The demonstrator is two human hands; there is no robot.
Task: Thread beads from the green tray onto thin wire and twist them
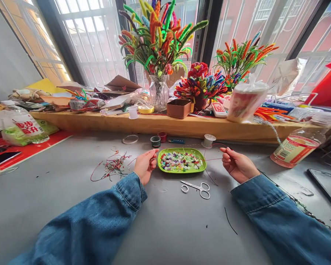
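Observation:
My left hand [145, 166] is closed in a pinch at the left end of a green tray [182, 171] full of small mixed beads [179, 161]. A bit of red thread shows beside it, but what its fingertips hold is too small to make out. To the right of the tray, my right hand [239, 166] pinches a thin red thread [215, 159] that stretches left toward the tray. Small silver scissors [200, 188] lie below the tray, with a ring [184, 188] touching or close beside them. Left of my left hand is a tangle of thread scraps [116, 165].
Behind the tray stand a white thread spool [209, 140], a dark spool [155, 142] and a red spool [162, 136]. A bottle [299, 145] and a phone [327, 186] are at the right. A cluttered ledge [113, 123] with vases of pipe-cleaner flowers [160, 44] runs along the back.

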